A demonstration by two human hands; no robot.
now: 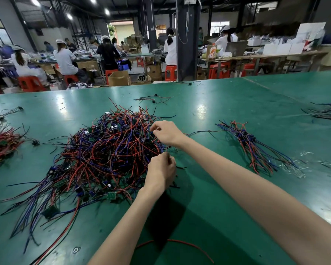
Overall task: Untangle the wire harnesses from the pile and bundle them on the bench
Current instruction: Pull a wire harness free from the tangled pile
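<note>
A big tangled pile of red, blue and black wire harnesses [103, 155] with small green boards lies on the green bench [208, 188]. My left hand [161, 170] is at the pile's right edge, fingers curled and pinching thin wires. My right hand [166, 133] is just beyond it, over the pile's upper right, pinching a black wire that runs off to the right. A sorted bundle of harnesses [252, 144] lies to the right of both hands.
A red heap of harnesses [2, 146] lies at the left edge, another bundle [329, 111] at the far right. Loose wires [153, 99] lie farther back, and a single red wire [180, 242] lies near me. Clear plastic scraps [302, 163] sit right. Seated workers fill the background.
</note>
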